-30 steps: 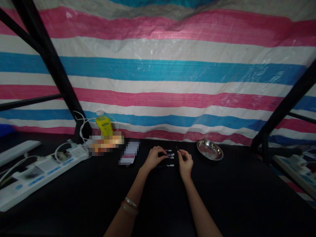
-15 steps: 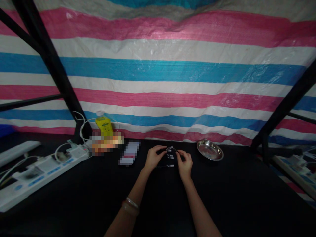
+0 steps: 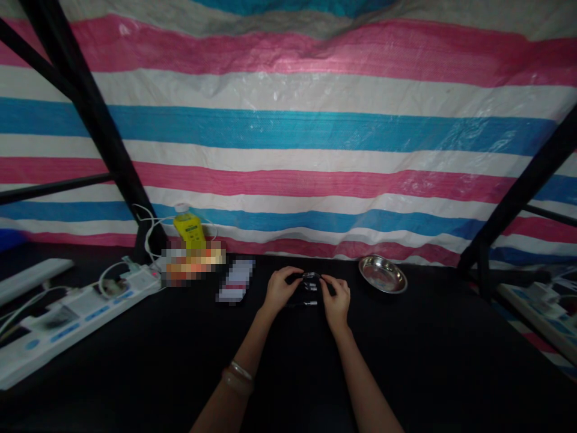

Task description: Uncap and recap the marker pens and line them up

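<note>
Both hands are near the back edge: left hand point(image 3: 282, 290) and right hand point(image 3: 337, 296) pinch opposite ends of a small dark-and-silver piece point(image 3: 311, 275), too small to identify from here, with more small pieces point(image 3: 311, 304) lying between them on the near side. Black tabletop point(image 3: 288, 373) leaves gaps out to the blurred phone point(image 3: 237, 279) at left and metal dish point(image 3: 383, 275) at right, plus a wide stretch nearer the body. Striped sheeting point(image 3: 315, 129) hangs behind; power strip point(image 3: 85, 313) and yellow bottle point(image 3: 190, 230) sit left.
</note>
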`<state>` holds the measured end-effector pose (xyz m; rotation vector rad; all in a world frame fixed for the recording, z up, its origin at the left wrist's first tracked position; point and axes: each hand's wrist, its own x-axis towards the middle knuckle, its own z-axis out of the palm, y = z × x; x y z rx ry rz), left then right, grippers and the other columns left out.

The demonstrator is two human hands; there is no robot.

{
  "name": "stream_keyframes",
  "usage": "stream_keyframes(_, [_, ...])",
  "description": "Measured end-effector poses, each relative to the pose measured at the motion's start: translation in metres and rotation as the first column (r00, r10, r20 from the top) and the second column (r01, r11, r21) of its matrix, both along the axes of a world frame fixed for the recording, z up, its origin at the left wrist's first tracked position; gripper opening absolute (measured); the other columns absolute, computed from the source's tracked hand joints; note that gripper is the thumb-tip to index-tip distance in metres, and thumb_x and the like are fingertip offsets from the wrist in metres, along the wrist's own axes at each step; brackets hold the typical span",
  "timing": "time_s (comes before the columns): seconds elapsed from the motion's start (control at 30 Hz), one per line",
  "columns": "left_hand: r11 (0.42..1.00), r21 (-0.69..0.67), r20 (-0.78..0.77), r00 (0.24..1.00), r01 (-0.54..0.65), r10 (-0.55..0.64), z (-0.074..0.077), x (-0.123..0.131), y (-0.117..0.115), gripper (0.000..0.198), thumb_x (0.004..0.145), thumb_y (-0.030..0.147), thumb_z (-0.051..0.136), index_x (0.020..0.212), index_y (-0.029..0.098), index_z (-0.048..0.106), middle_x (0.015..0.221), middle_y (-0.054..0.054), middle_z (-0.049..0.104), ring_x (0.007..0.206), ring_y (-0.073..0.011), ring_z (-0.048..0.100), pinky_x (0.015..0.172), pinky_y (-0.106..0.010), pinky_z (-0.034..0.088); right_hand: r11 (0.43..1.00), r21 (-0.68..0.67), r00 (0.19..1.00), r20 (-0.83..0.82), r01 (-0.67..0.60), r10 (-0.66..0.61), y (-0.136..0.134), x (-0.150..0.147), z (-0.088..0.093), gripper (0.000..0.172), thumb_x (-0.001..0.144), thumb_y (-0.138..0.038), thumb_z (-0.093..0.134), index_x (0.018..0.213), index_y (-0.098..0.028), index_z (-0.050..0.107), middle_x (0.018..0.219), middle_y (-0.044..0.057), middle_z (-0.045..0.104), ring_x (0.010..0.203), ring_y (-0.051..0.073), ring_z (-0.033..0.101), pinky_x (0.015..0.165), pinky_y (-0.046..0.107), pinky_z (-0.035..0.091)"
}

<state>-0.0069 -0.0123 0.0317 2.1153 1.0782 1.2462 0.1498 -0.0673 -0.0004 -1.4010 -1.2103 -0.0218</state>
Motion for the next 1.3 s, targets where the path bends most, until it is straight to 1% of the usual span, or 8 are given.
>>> stream_keyframes(0.27, [0.999,0.044,-0.145,0.989,-0.021,0.027,0.006,0.002,-0.006,0.020,0.076,0.013,0.059,0.090,0.024,0.068,0.094,-0.002,0.068,0.092,-0.0197,0.061,0.084,-0.035,0.044,1.000,0.011,0.996,0.084,-0.003,0.003,0.001,0.000,-0.001,0.025,0.085,-0.034,0.050,0.093,-0.020,0.070,0.084,0.007,0.066,0.078,0.019,0.054,0.076,0.034,0.041])
stream_keyframes(0.5, [0.999,-0.006,-0.092,0.995,0.033,-0.034,-0.003,0.011,-0.010,0.022,0.077,0.015,0.058,0.097,0.022,0.064,0.097,-0.002,0.068,0.091,-0.0181,0.062,0.082,-0.031,0.046,0.989,0.055,0.976,0.182,-0.134,0.122,-0.001,-0.008,0.001,0.034,0.087,-0.023,0.043,0.117,-0.021,0.059,0.098,0.008,0.065,0.088,0.018,0.055,0.079,0.033,0.043])
stream_keyframes(0.7, [0.991,-0.097,0.174,0.982,0.093,-0.075,-0.006,0.020,-0.013,0.020,0.081,0.027,0.055,0.101,0.021,0.055,0.093,-0.003,0.066,0.085,-0.0158,0.064,0.080,-0.028,0.049,0.989,0.102,0.978,0.188,-0.110,0.089,-0.002,-0.008,0.005,0.032,0.086,-0.023,0.046,0.115,-0.021,0.060,0.103,0.007,0.066,0.089,0.020,0.054,0.082,0.036,0.043])
stream_keyframes(0.87, [0.955,-0.249,0.470,0.882,0.161,-0.026,-0.010,0.025,-0.008,0.027,0.081,0.038,0.053,0.099,0.018,0.048,0.084,-0.004,0.067,0.075,-0.0164,0.066,0.068,-0.028,0.052,0.986,0.134,0.986,0.149,-0.099,0.079,0.000,-0.006,0.002,0.027,0.086,-0.023,0.046,0.107,-0.019,0.064,0.097,0.008,0.068,0.088,0.020,0.056,0.081,0.038,0.044])
stream_keyframes(0.97, [0.941,-0.301,0.548,0.836,0.153,0.039,-0.012,0.025,-0.003,0.031,0.077,0.041,0.058,0.094,0.017,0.049,0.079,-0.004,0.067,0.071,-0.0170,0.066,0.062,-0.026,0.051,0.987,0.133,0.991,0.114,-0.089,0.074,0.001,-0.006,0.001,0.026,0.086,-0.025,0.047,0.103,-0.019,0.065,0.093,0.008,0.068,0.086,0.020,0.058,0.080,0.038,0.045])
stream_keyframes(1.1, [0.968,-0.232,0.453,0.891,0.093,0.023,-0.009,0.022,-0.002,0.023,0.070,0.031,0.065,0.086,0.016,0.058,0.077,-0.003,0.066,0.073,-0.0155,0.064,0.065,-0.024,0.049,0.987,0.132,0.995,0.050,-0.095,0.089,0.001,-0.006,0.002,0.025,0.086,-0.029,0.050,0.103,-0.018,0.065,0.089,0.008,0.068,0.085,0.020,0.058,0.079,0.037,0.045])
stream_keyframes(1.23, [0.979,-0.158,0.282,0.956,0.130,-0.081,-0.005,0.021,-0.007,0.014,0.070,0.021,0.063,0.084,0.017,0.065,0.083,-0.004,0.068,0.080,-0.0166,0.063,0.072,-0.026,0.048,0.986,0.083,0.987,-0.050,-0.146,0.151,0.000,-0.007,0.002,0.034,0.084,-0.034,0.052,0.113,-0.018,0.060,0.088,0.008,0.066,0.085,0.019,0.058,0.081,0.036,0.046])
stream_keyframes(1.3, [0.978,-0.140,0.219,0.968,0.156,-0.123,-0.005,0.021,-0.009,0.014,0.071,0.018,0.061,0.085,0.017,0.066,0.086,-0.004,0.069,0.084,-0.0173,0.063,0.078,-0.029,0.048,0.986,0.057,0.982,-0.096,-0.156,0.161,0.000,-0.008,0.002,0.033,0.083,-0.035,0.053,0.110,-0.017,0.061,0.088,0.008,0.065,0.083,0.019,0.058,0.080,0.034,0.047])
